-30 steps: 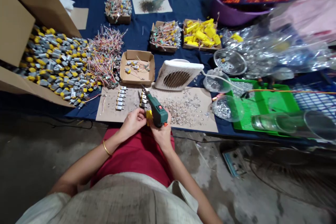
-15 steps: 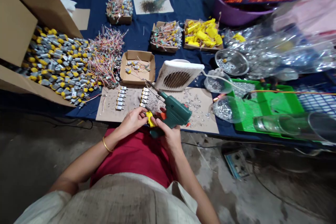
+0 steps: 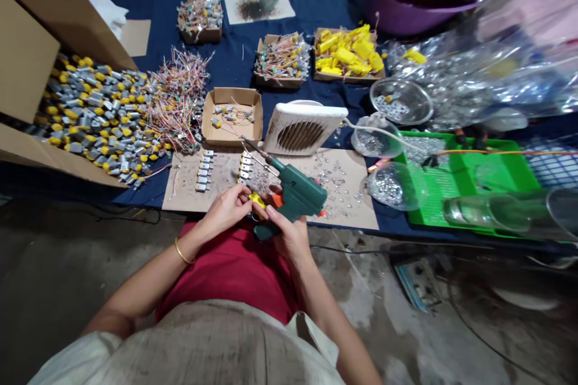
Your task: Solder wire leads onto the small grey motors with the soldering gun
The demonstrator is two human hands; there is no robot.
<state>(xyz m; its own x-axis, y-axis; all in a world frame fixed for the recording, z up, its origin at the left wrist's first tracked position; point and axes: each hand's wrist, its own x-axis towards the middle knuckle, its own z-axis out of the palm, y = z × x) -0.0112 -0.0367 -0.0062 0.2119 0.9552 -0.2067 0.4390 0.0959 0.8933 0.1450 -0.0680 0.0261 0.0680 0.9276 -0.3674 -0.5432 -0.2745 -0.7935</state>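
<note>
Between my two hands is a small yellow plastic part (image 3: 256,200), partly covered by the fingers. My left hand (image 3: 230,207) pinches it from the left. My right hand (image 3: 289,228) is wrapped round a green soldering gun (image 3: 300,192) with orange trim, and its thumb and fingertips also come up against the yellow part. The gun's thin tip points up and left, over the edge of a shallow cardboard tray (image 3: 231,135) holding a few wired motors. Just beyond my hands, two rows of small metal motors (image 3: 205,171) sit on a cardboard sheet (image 3: 185,197).
A large open carton (image 3: 27,54) spills motors with yellow ends (image 3: 99,114) on the left. Behind the gun stands a white vent fan (image 3: 302,129). Boxed yellow parts (image 3: 347,51) lie farther back. Bowls of small metal pieces (image 3: 391,186) and a green tray (image 3: 465,174) are right.
The view has shifted slightly. Both hands stay together at the yellow part, which looks turned a little, and the soldering gun remains in my right hand.
</note>
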